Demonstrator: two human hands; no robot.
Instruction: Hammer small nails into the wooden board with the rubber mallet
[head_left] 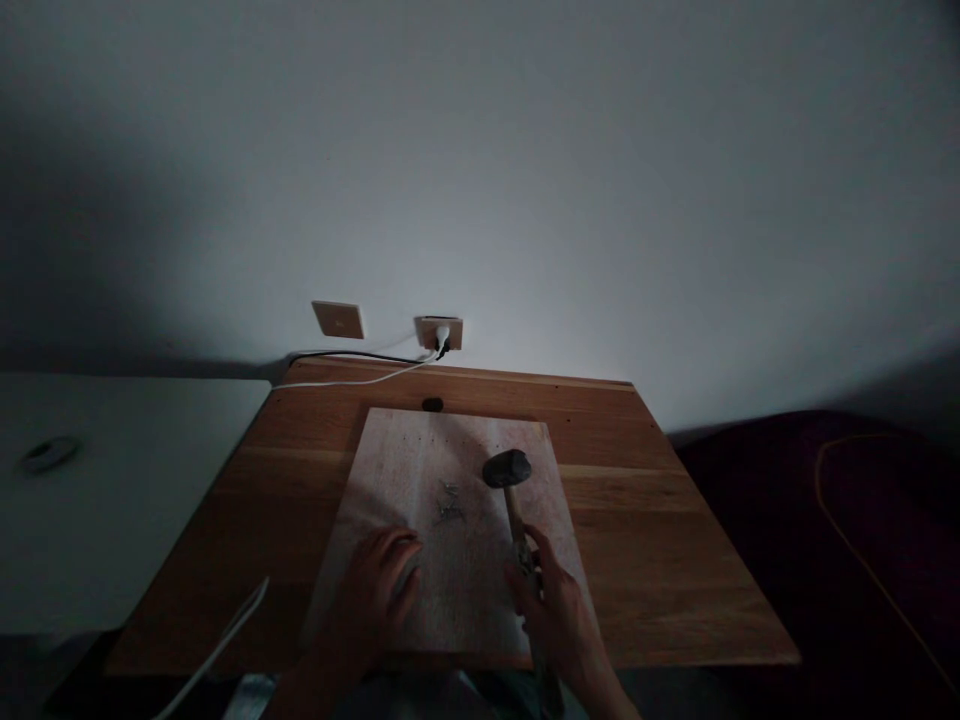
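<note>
My right hand [553,598] is wrapped around the wooden handle of a dark-headed mallet [508,468], whose head points away from me over a board. That pale rectangular board [427,610] lies flat on a wooden table. On its left part rests my left hand [381,575], fingers loosely curved and thumb apart, with nothing visible in it. A small loose pile of nails [450,507] lies mid-board, between the left hand and the mallet head. Along the far edge runs a row of several small dark marks or nails [433,440], too small to tell which.
The wooden table [660,560] reaches back to a wall with a socket [450,334], where white and black cables are plugged in. A dark round object [433,404] sits behind the board. A white surface [112,530] stands at left, dark purple fabric [787,500] at right.
</note>
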